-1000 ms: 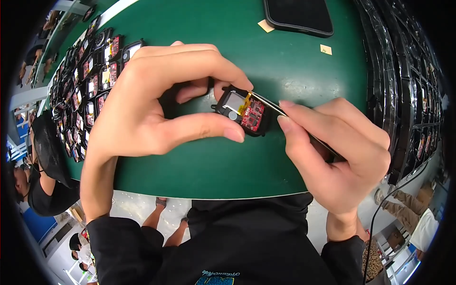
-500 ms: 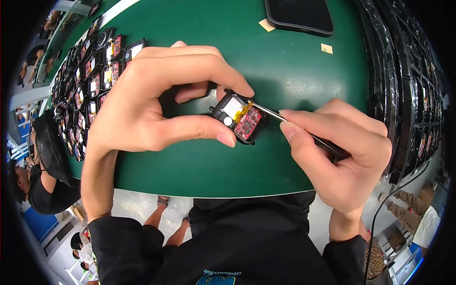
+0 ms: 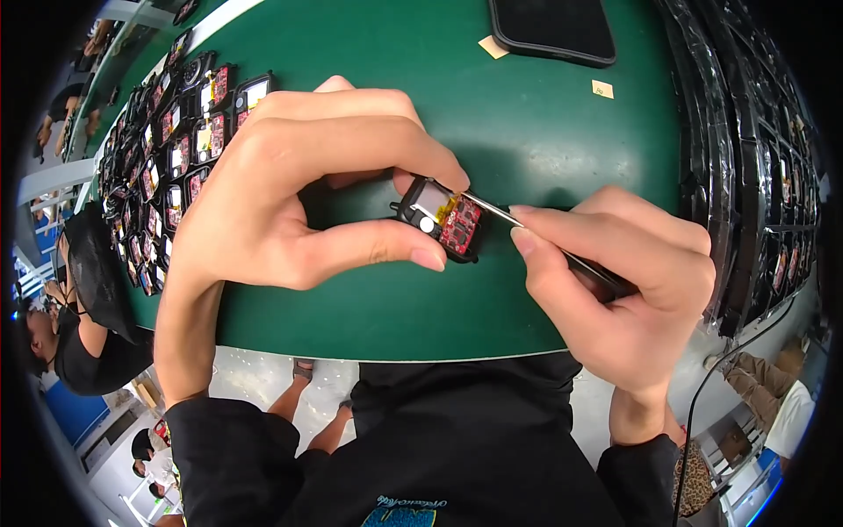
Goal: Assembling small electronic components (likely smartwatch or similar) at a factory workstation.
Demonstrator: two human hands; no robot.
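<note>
My left hand (image 3: 290, 184) pinches a small open device case (image 3: 443, 218) between thumb and fingers, tilted a little above the green table. Inside the black case show a red circuit board (image 3: 462, 225), a silver-grey battery (image 3: 430, 198), yellow tape and a round white part (image 3: 427, 224). From the right, my right hand (image 3: 628, 281) grips slim tweezers (image 3: 493, 209) with a silver front and dark rear. Their tip meets the case's upper edge by the yellow tape, close to my left index fingertip, which partly hides the contact.
Many similar open cases (image 3: 180, 154) crowd the table's left side. A dark phone (image 3: 553, 26) lies at the far edge, with small paper pieces (image 3: 602, 89) nearby. Black trays (image 3: 733, 176) under clear film stack along the right. Another person (image 3: 97, 342) sits at left.
The case has turned slightly in my left fingers, and the index fingertip now bends over its top edge. My right hand has shifted a little to the left with the tweezers.
</note>
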